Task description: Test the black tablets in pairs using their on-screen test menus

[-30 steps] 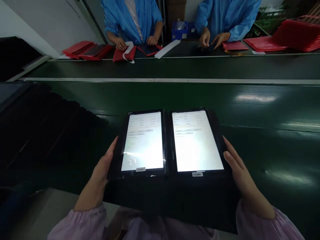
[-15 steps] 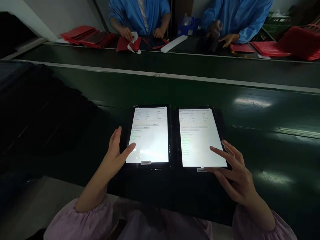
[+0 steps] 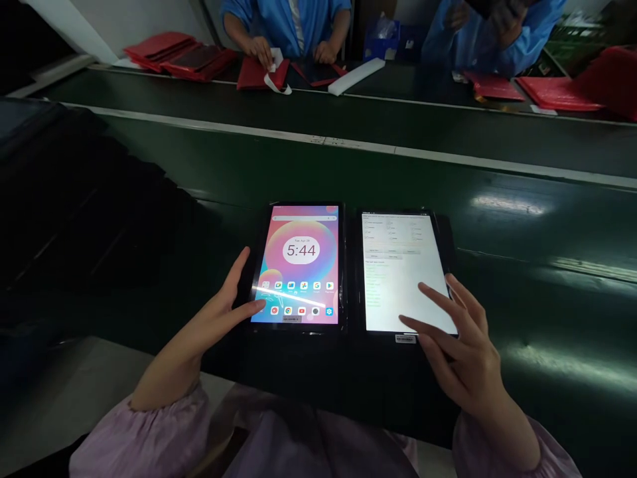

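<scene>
Two tablets lie side by side, face up, on a dark green surface. The left tablet [image 3: 303,265] shows a colourful home screen with a clock reading 5:44 and rows of app icons. On the right tablet [image 3: 385,292] is a white page with small boxes, grey buttons and green lines of text. My left hand [image 3: 223,309] rests at the left tablet's left edge, thumb over its lower left corner and index finger stretched along the side; its other fingers are hidden. My right hand [image 3: 468,352] hovers over the right tablet's lower right part, fingers spread, gripping nothing.
A dark stack [image 3: 89,212] of flat items stands at the left. Across a pale dividing strip [image 3: 358,146], two people in blue work at another surface with red pouches [image 3: 159,50], a white foam strip [image 3: 356,76] and a blue bin [image 3: 382,43].
The left tablet's screen has switched from the white page to the home screen. My right index and middle fingers have shifted over the right screen. A co-worker at the right has raised both hands.
</scene>
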Tool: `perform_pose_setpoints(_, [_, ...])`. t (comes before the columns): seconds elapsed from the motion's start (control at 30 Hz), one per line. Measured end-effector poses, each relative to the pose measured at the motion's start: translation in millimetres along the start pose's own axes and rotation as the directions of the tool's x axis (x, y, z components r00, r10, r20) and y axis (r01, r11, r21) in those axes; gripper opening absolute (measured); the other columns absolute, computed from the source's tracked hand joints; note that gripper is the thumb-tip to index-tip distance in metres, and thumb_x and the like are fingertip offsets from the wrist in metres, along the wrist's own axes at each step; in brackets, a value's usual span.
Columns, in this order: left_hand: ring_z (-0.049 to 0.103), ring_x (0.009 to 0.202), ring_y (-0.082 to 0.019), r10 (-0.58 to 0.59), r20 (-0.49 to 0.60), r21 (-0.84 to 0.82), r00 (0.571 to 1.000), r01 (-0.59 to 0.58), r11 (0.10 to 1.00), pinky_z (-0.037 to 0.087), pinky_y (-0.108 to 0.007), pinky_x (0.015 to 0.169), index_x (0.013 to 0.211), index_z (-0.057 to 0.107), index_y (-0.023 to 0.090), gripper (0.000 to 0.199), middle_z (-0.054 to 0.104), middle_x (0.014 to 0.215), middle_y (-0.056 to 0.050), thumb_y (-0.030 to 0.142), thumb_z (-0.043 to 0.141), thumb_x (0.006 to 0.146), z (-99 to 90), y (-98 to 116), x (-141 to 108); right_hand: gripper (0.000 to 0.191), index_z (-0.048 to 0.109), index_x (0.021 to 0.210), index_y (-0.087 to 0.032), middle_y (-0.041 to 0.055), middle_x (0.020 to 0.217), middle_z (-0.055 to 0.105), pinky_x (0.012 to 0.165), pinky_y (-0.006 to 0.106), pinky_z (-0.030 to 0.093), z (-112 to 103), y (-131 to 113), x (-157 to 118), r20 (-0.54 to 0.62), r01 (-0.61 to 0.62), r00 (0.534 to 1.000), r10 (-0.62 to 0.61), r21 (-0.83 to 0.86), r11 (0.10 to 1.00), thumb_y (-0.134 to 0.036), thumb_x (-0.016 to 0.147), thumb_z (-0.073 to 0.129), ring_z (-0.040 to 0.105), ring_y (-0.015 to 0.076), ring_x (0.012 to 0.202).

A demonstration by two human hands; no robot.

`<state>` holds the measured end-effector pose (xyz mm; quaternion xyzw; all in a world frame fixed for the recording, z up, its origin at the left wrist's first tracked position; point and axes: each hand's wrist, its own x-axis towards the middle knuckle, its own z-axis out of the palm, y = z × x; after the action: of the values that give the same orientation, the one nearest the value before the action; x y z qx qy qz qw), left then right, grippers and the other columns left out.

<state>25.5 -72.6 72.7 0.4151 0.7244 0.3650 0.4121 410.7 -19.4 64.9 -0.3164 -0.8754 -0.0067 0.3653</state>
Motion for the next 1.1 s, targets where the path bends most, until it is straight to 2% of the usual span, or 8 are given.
perform_pose_setpoints(0.13, [0.002, 0.173, -0.043, -0.011, 0.022, -0.052, 1.0, 0.012, 0.999, 0.037, -0.059, 0.131, 0.178, 0.025, 0.034, 0.128, 0.018, 0.188, -0.004, 0.063, 0.088, 0.071, -2.7, -5.4, 2.9, 0.027, 0.085, 0.112, -0.024, 0.0108, 0.151, 0.071, 0.115, 0.057, 0.061, 3.9, -11.5, 8.9, 0.064, 0.046, 0.997, -0.046, 0.007, 0.999, -0.016, 0.104, 0.06, 0.042, 0.0368, 0.163])
perform_pose_setpoints(0.27, [0.009, 0.173, -0.041, 0.02, 0.004, -0.082, 1.0, -0.019, 0.996, 0.039, -0.056, 0.131, 0.176, 0.032, 0.038, 0.119, 0.027, 0.186, -0.001, 0.058, 0.088, 0.073, -7.6, -14.4, 6.9, 0.026, 0.085, 0.106, -0.024, 0.0112, 0.149, 0.072, 0.117, 0.058, 0.06, 2.3, -16.1, 14.3, 0.083, 0.045, 0.996, -0.045, -0.008, 0.999, -0.015, 0.103, 0.06, 0.039, 0.0376, 0.165])
perform_pose_setpoints(0.4, [0.009, 0.173, -0.038, 0.013, 0.001, -0.119, 1.0, -0.013, 0.993, 0.037, -0.051, 0.133, 0.176, 0.032, 0.039, 0.121, 0.026, 0.186, 0.001, 0.05, 0.09, 0.07, -8.8, -16.6, 7.6, 0.025, 0.083, 0.112, -0.022, 0.0144, 0.153, 0.068, 0.12, 0.055, 0.057, 2.3, -18.9, 16.3, 0.112, 0.054, 0.992, -0.053, -0.003, 0.999, -0.016, 0.105, 0.06, 0.029, 0.0338, 0.17])
perform_pose_setpoints(0.53, [0.009, 0.173, -0.042, 0.011, 0.03, -0.134, 0.999, -0.007, 0.991, 0.035, -0.056, 0.133, 0.176, 0.031, 0.036, 0.128, 0.025, 0.187, -0.002, 0.051, 0.093, 0.065, -7.9, -11.9, 6.7, 0.024, 0.082, 0.114, -0.022, 0.0132, 0.157, 0.065, 0.123, 0.054, 0.052, 7.4, -19.7, 18.3, 0.151, 0.065, 0.986, -0.064, -0.004, 0.998, -0.017, 0.107, 0.059, 0.021, 0.0336, 0.172])
perform_pose_setpoints(0.7, [0.006, 0.173, -0.042, 0.067, 0.083, -0.037, 0.994, -0.064, 0.997, 0.03, -0.058, 0.134, 0.179, 0.019, 0.028, 0.138, 0.017, 0.188, -0.009, 0.057, 0.092, 0.066, -10.0, -11.9, 10.7, 0.028, 0.08, 0.119, -0.021, 0.0109, 0.154, 0.066, 0.122, 0.049, 0.053, 6.2, -13.2, 19.2, -0.007, 0.041, 0.999, -0.041, 0.032, 0.999, -0.01, 0.103, 0.06, 0.042, 0.0337, 0.163])
perform_pose_setpoints(0.87, [0.001, 0.173, -0.041, 0.061, 0.084, -0.064, 0.995, -0.056, 0.996, 0.025, -0.058, 0.136, 0.179, 0.018, 0.034, 0.137, 0.016, 0.189, -0.007, 0.059, 0.093, 0.067, -14.9, -19.7, 15.3, 0.043, 0.078, 0.131, -0.03, 0.0047, 0.154, 0.067, 0.111, 0.053, 0.062, -9.0, -6.6, 18.2, -0.036, -0.018, 0.999, 0.019, 0.031, 0.999, -0.007, 0.1, 0.06, 0.056, 0.0355, 0.152])
perform_pose_setpoints(1.0, [0.019, 0.171, -0.042, 0.083, -0.018, -0.239, 0.996, -0.085, 0.967, 0.032, -0.057, 0.135, 0.178, 0.024, 0.032, 0.128, 0.035, 0.183, -0.009, 0.053, 0.089, 0.07, -4.0, -28.9, 21.3, 0.055, 0.073, 0.143, -0.038, 0.0018, 0.154, 0.067, 0.106, 0.057, 0.065, -20.0, -2.8, 23.8, -0.035, -0.053, 0.998, 0.053, -0.007, 0.999, -0.006, 0.101, 0.061, 0.058, 0.037, 0.148])
perform_pose_setpoints(1.1, [0.042, 0.163, -0.038, 0.079, -0.102, -0.413, 0.992, -0.115, 0.903, 0.043, -0.053, 0.131, 0.178, 0.026, 0.03, 0.108, 0.048, 0.177, -0.006, 0.055, 0.07, 0.083, 8.5, -30.5, 29.6, 0.054, 0.074, 0.142, -0.04, 0.0017, 0.151, 0.069, 0.103, 0.056, 0.067, -22.1, 1.7, 32.8, -0.038, -0.076, 0.996, 0.075, -0.032, 0.997, -0.007, 0.102, 0.062, 0.06, 0.0378, 0.147])
